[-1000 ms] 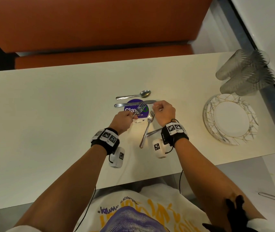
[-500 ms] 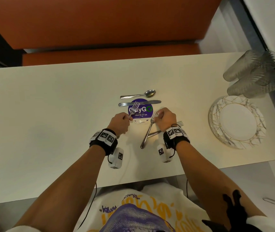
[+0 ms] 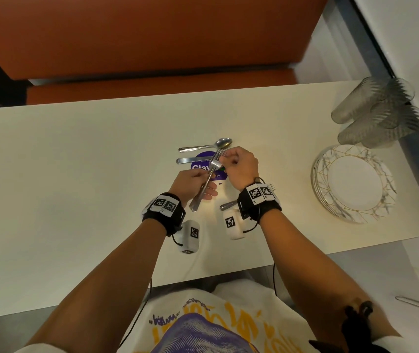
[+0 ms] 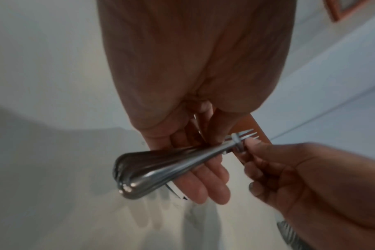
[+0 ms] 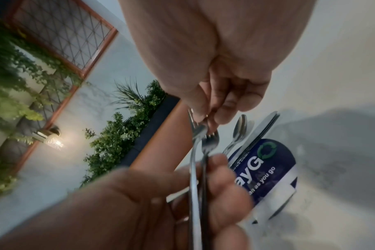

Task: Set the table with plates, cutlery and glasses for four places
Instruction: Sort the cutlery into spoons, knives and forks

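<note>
Two shiny steel forks (image 3: 207, 178) are being held together above the pale table (image 3: 76, 161), over a purple round sticker (image 3: 204, 165). The left hand (image 3: 190, 184) is gripping their handles, and the right hand (image 3: 239, 165) is pinching their tines. A steel spoon (image 3: 207, 146) is lying just beyond.

The white table (image 3: 76, 161) bears a spoon (image 3: 207, 146), plates (image 3: 356, 183) and glasses (image 3: 379, 114).
</note>
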